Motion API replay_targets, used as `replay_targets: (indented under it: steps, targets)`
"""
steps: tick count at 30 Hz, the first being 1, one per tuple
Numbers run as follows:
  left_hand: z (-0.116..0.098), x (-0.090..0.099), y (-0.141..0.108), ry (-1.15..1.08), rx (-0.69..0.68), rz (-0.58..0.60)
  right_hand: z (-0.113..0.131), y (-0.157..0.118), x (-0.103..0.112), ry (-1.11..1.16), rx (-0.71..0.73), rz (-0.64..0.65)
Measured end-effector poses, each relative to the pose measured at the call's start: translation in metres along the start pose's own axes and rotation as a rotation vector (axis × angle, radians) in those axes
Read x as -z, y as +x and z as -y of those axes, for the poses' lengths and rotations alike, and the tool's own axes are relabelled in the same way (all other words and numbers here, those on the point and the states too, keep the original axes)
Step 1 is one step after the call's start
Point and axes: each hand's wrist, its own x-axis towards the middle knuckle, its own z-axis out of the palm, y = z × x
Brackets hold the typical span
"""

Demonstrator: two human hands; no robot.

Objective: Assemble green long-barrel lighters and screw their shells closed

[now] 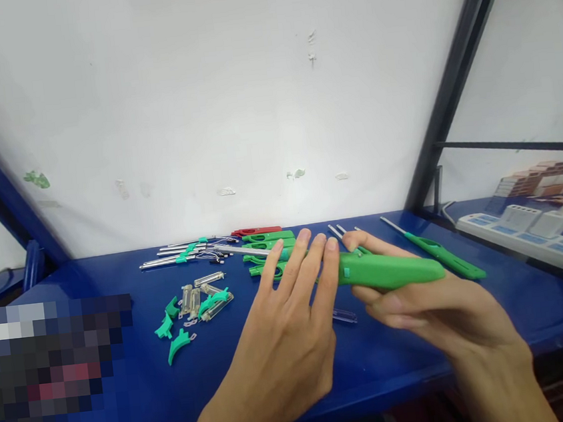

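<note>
A green long-nosed lighter [393, 270] is held up across the middle of the head view, its metal tube to the left. Around its handle, from below, my right hand [435, 305] is closed, with the fingers partly behind it. My left hand [295, 313] lies over the front of the body near the tube, fingers bent across it and thumb hidden. To the left on the blue table lie green triggers [179, 344] with clear gas tanks [211, 279]. Behind my left hand are green handle shells [267, 237], and under the lighter a clear piece [345, 316].
Metal tubes with wires [180, 255] and a red handle shell [258, 231] lie along the back of the table [144, 386]. Another green lighter [439, 253] rests at the right, near a white power strip [530, 238]. A white wall [230, 109] stands behind.
</note>
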Motion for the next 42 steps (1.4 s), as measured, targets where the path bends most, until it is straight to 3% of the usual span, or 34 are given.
replay_targets:
  steps: [18, 29, 34, 39, 42]
  targets:
    - [0.009, 0.001, -0.001, 0.007, 0.060, -0.049, 0.005, -0.005, -0.012, 0.040, -0.036, -0.007]
    - [0.024, -0.001, -0.001, 0.074, 0.016, -0.058, 0.004, 0.001, -0.003, 0.016, -0.013, 0.075]
    - [0.029, 0.003, -0.001, 0.104, -0.011, -0.019, 0.009, 0.004, -0.003, -0.102, 0.035, -0.038]
    - [0.030, 0.005, -0.001, 0.076, -0.023, -0.093, 0.012, 0.005, 0.003, -0.511, 0.222, -0.300]
    - [0.031, 0.008, -0.002, 0.013, -0.002, -0.132, 0.015, 0.001, 0.005, -0.710, 0.254, -0.355]
